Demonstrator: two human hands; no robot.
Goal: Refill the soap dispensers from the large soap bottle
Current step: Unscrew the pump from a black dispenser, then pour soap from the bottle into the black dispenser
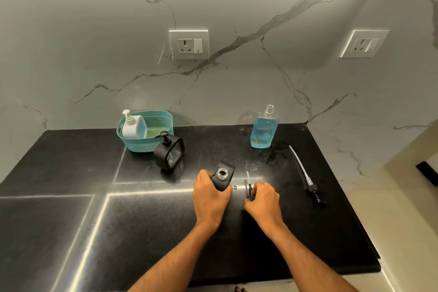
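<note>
My left hand (211,199) grips a small black soap dispenser (224,176) that stands on the black counter with its round neck uncovered. Just to its right, my right hand (263,201) holds that dispenser's black pump head (249,191), its short tube pointing away from me. The large clear soap bottle (263,129) holds blue liquid and stands uncapped at the back by the wall. Its long pump with a white tube (305,176) lies on the counter to the right. A second black dispenser (169,152) with its pump on stands further left.
A teal basket (159,125) at the back left holds a white pump dispenser (132,125). Wet smears mark the counter (142,220) near the large bottle. The counter ends at the right edge. Two wall sockets (189,44) sit on the marble backsplash.
</note>
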